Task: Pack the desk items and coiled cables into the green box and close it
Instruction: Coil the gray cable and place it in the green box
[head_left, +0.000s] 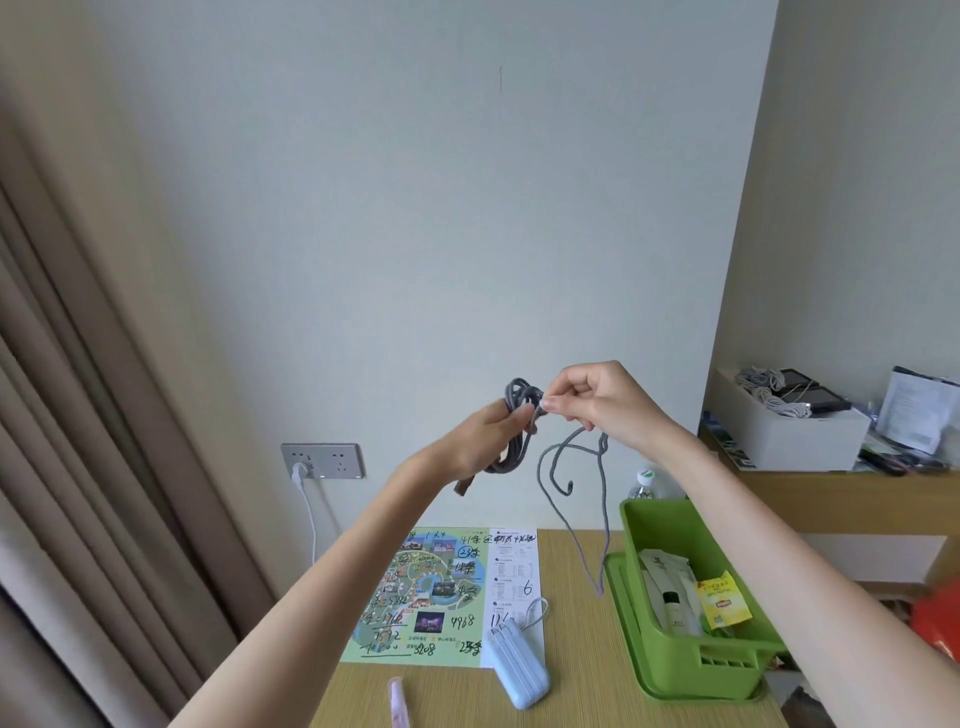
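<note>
Raised in front of the wall, my left hand (491, 439) grips a bundle of grey braided cable (519, 415) with several loops. My right hand (597, 402) pinches the same cable beside the bundle, and a long loose loop hangs down from it toward the desk. The green box (660, 652) stands open at the desk's right, resting on its green lid (615, 571). Inside lie a yellow tea packet (722, 600), paper sachets and a small bottle. A pale blue power bank (519, 670) lies on the desk beside a pink pen (399, 701).
A colourful map sheet (441, 592) with handwriting lies on the wooden desk (582, 649). A wall socket (322, 460) with a white plug is at left, curtains beyond. A water bottle (644, 483) stands behind the box. A white box (784, 431) with cables sits on the right shelf.
</note>
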